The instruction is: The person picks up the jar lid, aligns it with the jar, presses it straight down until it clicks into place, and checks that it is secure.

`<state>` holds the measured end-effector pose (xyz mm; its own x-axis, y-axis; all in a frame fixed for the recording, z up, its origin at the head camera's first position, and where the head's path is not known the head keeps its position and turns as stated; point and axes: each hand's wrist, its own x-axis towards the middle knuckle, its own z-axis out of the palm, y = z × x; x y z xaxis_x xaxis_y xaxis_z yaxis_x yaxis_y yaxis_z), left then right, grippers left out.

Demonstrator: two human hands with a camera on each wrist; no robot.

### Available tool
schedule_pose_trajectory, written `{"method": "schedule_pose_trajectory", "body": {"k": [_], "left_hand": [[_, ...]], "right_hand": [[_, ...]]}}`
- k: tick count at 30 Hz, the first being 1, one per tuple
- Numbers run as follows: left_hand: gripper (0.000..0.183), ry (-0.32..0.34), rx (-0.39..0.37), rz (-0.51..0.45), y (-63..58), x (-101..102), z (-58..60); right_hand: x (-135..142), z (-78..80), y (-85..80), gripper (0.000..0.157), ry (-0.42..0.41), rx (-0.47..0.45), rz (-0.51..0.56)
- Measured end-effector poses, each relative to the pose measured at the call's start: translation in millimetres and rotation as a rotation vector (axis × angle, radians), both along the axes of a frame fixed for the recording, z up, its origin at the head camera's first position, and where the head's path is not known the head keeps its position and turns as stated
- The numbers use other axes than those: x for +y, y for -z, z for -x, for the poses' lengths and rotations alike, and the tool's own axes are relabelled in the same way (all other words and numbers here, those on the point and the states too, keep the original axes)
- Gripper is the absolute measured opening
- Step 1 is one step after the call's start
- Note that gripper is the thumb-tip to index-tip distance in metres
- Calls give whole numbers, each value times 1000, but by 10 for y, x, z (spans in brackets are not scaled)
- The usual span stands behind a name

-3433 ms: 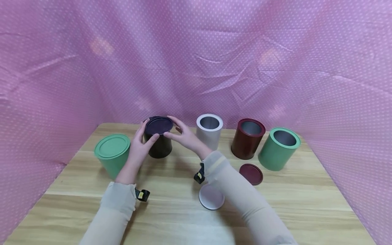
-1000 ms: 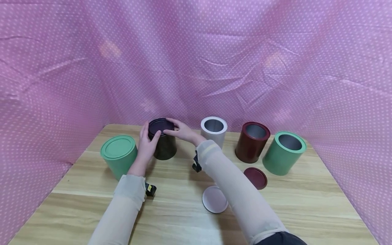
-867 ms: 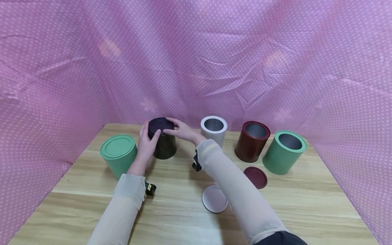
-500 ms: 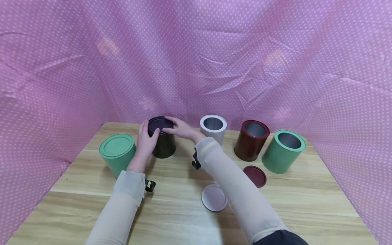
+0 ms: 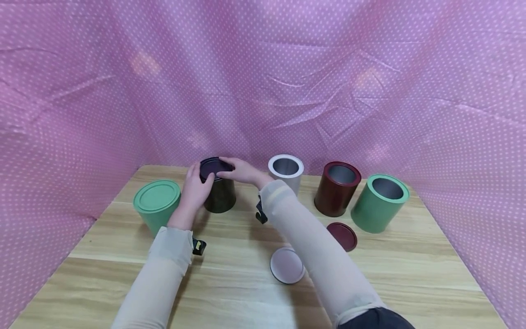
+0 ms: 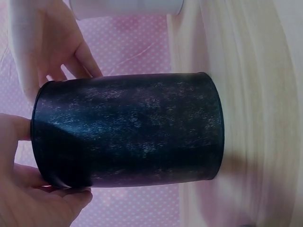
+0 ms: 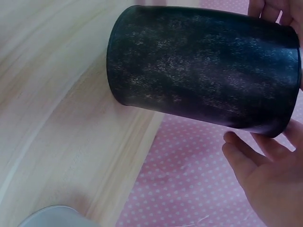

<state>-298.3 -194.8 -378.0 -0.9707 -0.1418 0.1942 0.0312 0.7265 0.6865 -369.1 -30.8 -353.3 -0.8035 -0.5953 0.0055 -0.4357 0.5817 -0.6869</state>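
Observation:
A dark, almost black can (image 5: 220,196) stands upright toward the back left of the table, its round black lid (image 5: 213,167) on top and level. My left hand (image 5: 194,188) holds the can's upper left side, thumb at the near rim. From the right, my right hand (image 5: 245,173) grips the lid's edge, thumb over the top and fingers at the far rim. The left wrist view shows the mottled side of the can (image 6: 132,130) between both hands. In the right wrist view, the right fingers (image 7: 258,153) lie beside the can's top end; some contact is hidden.
A lidded green can (image 5: 157,201) stands left of the left hand. To the right are uncovered white (image 5: 286,176), dark red (image 5: 337,189) and green (image 5: 380,203) cans. A white lid (image 5: 287,266) and a dark red lid (image 5: 343,236) lie on the wooden table (image 5: 238,292).
Over three seconds ago the black lid sat tilted above the can's rim; now it lies level in it. Lately the right hand has shifted slightly left over the lid.

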Motion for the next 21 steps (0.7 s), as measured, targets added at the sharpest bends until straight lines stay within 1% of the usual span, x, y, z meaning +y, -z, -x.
{"method": "schedule_pose_trajectory", "body": {"k": [4,8,11,21], "left_hand": [[69,2,-5,37,-15,8,4],[69,-1,-29,33,-23,6,-4],[69,2,-45,38,-20,1,-2],[68,18,-48,76,-40,27,-12]], "right_hand": [[-13,14,-25,66,1,9,-23],[-25,12,-54,66,-18,10,-37],[-24,6,-68,66,-18,0,-39],[-14,-3,-77,65,-9,-13,-43]]}}
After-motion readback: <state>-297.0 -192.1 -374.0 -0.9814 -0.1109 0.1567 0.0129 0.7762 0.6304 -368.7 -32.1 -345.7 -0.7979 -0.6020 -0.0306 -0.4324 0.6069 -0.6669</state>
